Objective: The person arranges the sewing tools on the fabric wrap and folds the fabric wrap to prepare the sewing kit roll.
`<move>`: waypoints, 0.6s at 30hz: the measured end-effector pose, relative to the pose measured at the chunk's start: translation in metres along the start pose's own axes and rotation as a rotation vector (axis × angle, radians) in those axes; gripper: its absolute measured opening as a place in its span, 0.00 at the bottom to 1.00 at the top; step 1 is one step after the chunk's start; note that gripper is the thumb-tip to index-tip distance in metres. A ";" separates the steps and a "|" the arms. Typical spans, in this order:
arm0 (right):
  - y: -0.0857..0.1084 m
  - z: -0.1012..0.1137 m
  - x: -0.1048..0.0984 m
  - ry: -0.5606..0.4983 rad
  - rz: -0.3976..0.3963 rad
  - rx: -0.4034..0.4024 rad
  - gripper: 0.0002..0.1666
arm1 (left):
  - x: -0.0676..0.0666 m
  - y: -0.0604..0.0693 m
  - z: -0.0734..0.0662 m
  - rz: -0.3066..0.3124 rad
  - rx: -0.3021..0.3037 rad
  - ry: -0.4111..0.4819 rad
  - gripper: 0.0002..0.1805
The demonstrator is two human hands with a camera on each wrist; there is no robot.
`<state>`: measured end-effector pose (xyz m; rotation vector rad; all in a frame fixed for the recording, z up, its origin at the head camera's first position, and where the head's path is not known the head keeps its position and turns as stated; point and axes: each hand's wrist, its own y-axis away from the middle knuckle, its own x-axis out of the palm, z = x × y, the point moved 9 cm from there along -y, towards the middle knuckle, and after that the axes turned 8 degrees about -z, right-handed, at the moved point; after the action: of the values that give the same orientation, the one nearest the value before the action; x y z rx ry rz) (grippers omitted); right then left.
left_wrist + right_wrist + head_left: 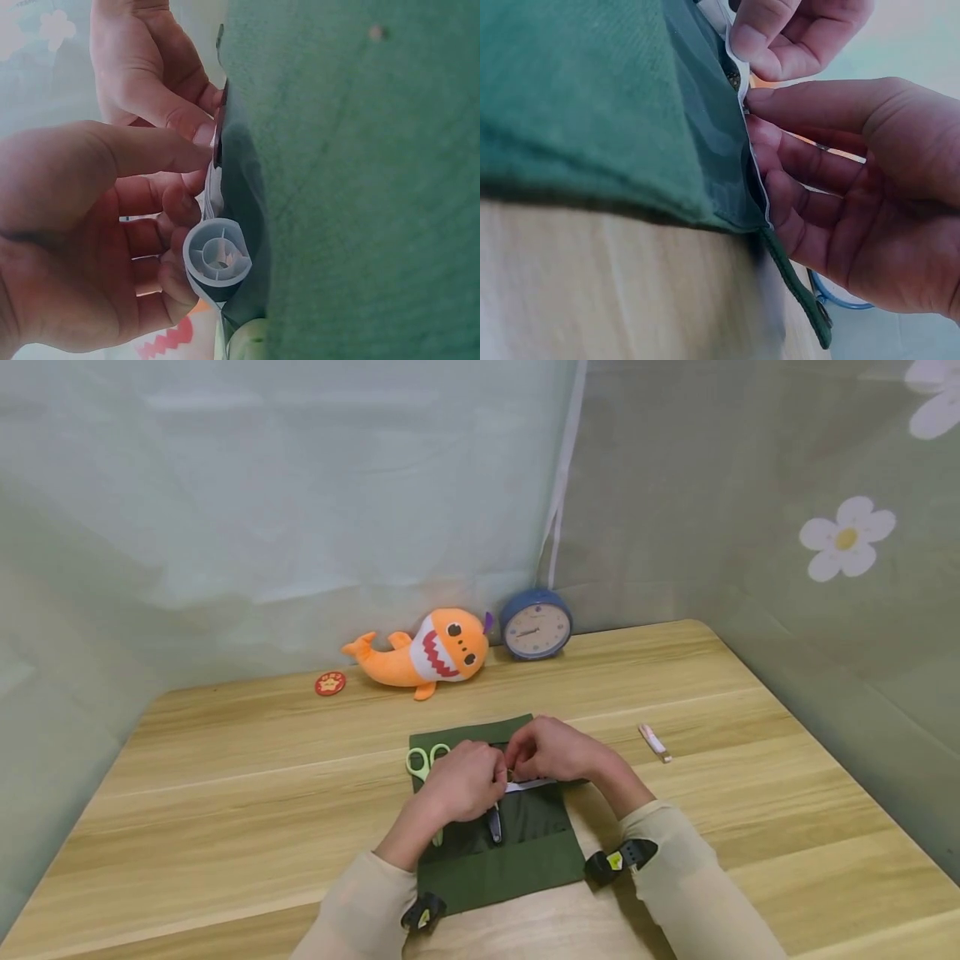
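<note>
A dark green fabric organizer (502, 870) lies unfolded on the table, with a dark inner panel and a white-edged pocket (531, 785). My left hand (465, 779) pinches the pocket's white edge near the middle. Close beside it, my right hand (553, 750) pinches the same edge, thumb against fingers. A small brass-coloured bit (733, 78) shows behind the edge between the hands; its kind is unclear. Below the left fingertips sits a white plastic spool (196, 255). Scissors with light green handles (417, 767) lie at the organizer's left, partly hidden. A slim dark tool (495, 827) shows below the left hand.
An orange plush shark (397, 670), a blue round clock (536, 627) and a red round badge (330, 683) are along the back of the wooden table (225, 793). A small white and pink item (655, 742) lies to the right. The organizer's green strap (795, 285) sticks out sideways.
</note>
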<state>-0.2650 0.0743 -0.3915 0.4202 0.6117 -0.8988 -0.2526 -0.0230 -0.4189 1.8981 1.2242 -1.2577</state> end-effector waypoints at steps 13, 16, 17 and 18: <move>0.001 0.001 0.002 0.007 0.028 -0.034 0.06 | 0.017 -0.008 0.017 -0.004 -0.019 -0.022 0.14; 0.002 0.001 0.004 0.009 0.053 -0.038 0.04 | 0.015 -0.006 0.015 0.003 -0.026 -0.007 0.15; 0.002 0.001 0.005 0.007 0.062 -0.035 0.03 | 0.015 -0.005 0.014 0.003 -0.022 -0.002 0.15; 0.003 0.001 0.006 0.010 0.070 -0.034 0.03 | 0.012 -0.004 0.012 0.006 -0.021 0.000 0.15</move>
<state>-0.2594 0.0715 -0.3943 0.4136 0.6170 -0.8187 -0.2596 -0.0258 -0.4349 1.8854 1.2261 -1.2367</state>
